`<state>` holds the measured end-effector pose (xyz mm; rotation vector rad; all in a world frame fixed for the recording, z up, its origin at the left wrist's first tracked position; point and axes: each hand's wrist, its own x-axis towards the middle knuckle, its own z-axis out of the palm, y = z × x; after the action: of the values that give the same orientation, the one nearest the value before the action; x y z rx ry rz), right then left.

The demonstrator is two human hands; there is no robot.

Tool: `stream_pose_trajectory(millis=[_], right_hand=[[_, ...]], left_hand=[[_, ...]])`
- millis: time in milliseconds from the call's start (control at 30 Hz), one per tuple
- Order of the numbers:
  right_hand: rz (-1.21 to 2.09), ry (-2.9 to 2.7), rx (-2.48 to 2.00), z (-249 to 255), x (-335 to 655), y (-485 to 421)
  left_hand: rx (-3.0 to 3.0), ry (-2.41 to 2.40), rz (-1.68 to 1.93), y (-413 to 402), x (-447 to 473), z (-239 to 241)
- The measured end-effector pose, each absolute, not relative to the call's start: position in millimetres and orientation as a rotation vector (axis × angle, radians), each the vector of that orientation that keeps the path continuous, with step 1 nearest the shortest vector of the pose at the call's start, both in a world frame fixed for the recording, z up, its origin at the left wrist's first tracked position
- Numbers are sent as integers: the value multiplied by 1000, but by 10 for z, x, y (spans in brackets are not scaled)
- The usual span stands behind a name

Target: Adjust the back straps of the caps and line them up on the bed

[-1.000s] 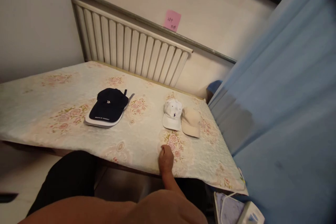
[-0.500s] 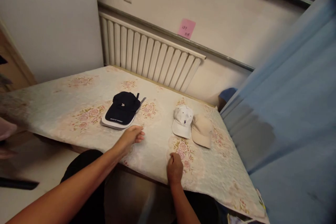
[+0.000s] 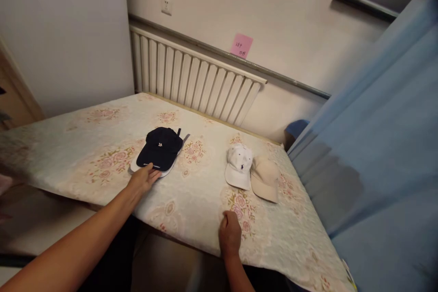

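A black baseball cap [image 3: 160, 148] with small white lettering lies stacked on a white-brimmed cap [image 3: 133, 165], brims toward me. My left hand [image 3: 143, 179] is at the front of that stack, its thumb over the black brim and its fingers along the brim's edge, pinching it. My right hand [image 3: 230, 232] rests as a loose fist near the front edge of the bed, with nothing seen in it. Beyond it lie a white cap [image 3: 238, 166] with a dark small logo and a beige cap [image 3: 264, 179], side by side and touching.
The caps lie on a bed with a floral cover [image 3: 201, 191]. Behind it are a white radiator [image 3: 195, 77] and a pink note [image 3: 242, 45] on the wall. A blue curtain [image 3: 376, 146] hangs at the right. Part of a blue object [image 3: 297, 127] shows by the far corner.
My left hand has moved left from beside the stack to the black cap's brim and closed on it. My right hand stays in place. The view has tilted slightly up.
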<state>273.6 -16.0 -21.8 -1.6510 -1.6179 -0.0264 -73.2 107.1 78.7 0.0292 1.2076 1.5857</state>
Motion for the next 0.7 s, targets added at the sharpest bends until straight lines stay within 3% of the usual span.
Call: stream_pose_trajectory(millis=[233, 467, 700], right_hand=[[-42, -1634, -1672, -201, 2728, -152], [-38, -1657, -1678, -196, 2726, -157], [-38, -1648, -1677, -199, 2722, -155]], left_hand=[[-27, 995, 1620, 1314, -885, 855], [57, 804, 1719, 1552, -783, 1291], [173, 520, 1626, 1202, -293, 1501]])
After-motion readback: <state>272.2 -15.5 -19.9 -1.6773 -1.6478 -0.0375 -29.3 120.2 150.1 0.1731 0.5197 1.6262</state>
